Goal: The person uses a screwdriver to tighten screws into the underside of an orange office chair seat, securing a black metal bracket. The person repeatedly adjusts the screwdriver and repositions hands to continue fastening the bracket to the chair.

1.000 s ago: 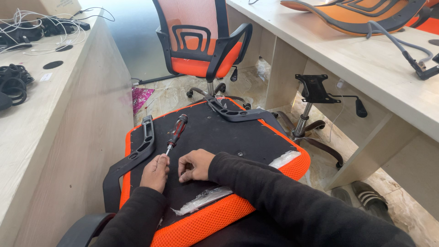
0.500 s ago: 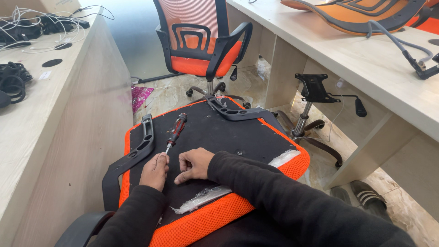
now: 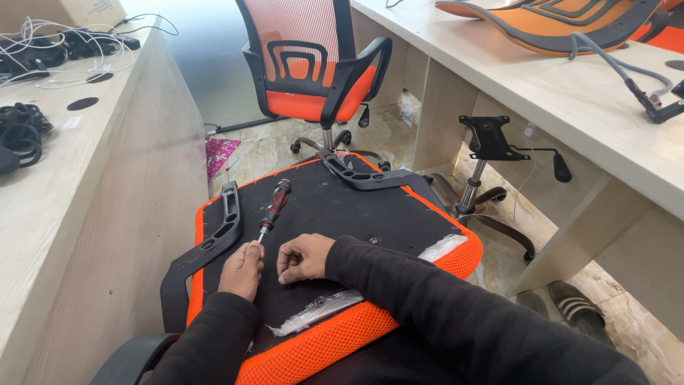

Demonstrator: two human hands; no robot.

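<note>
Black cables [image 3: 21, 135] lie coiled on the pale surface [image 3: 78, 185] at far left. Next we note an upturned orange seat [image 3: 342, 335], its black underside facing up. A black armrest [image 3: 206, 249] runs along its left edge. Our left hand [image 3: 241, 269] rests on the underside beside that armrest, fingers curled; we cannot tell whether they pinch anything. A red-and-black screwdriver [image 3: 273, 209] lies just beyond it, tip pointing at the hand's fingertips, contact unclear. Our right hand [image 3: 303, 257] sits just right of the left, fingers bent down onto the underside, holding nothing we can make out. A clear plastic strip [image 3: 320, 308] lies near the seat's front edge. A second armrest [image 3: 360, 173] lies across the far edge. Further right, a chair base [image 3: 484, 178] stands on the floor.
</note>
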